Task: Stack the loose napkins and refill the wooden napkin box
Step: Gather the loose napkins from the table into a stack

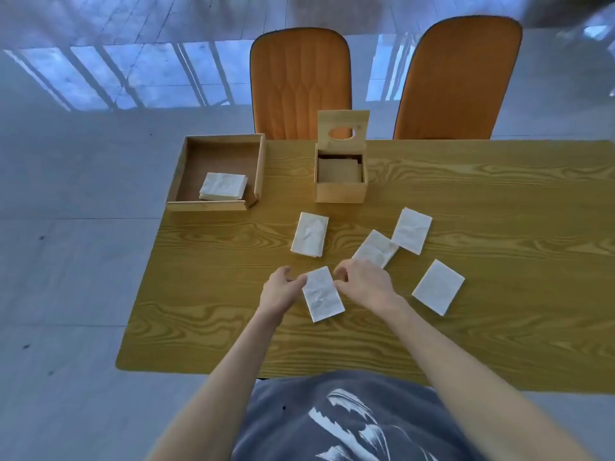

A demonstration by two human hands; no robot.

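Several folded white napkins lie loose on the wooden table (499, 201). The nearest napkin (323, 296) sits between my hands. My left hand (281, 289) touches its left top corner and my right hand (364, 282) touches its right edge, fingers curled. Other napkins lie at the centre (309, 233), just beyond my right hand (377, 247), further right (411, 230) and at the near right (438, 287). The wooden napkin box (340, 191) stands behind them with its hinged lid (342, 123) up; its inside looks brown.
A shallow wooden tray (186, 168) at the table's far left corner holds a small stack of napkins (223, 186). Two orange chairs (301, 81) (457, 78) stand at the far edge. The table's left edge drops to a grey floor.
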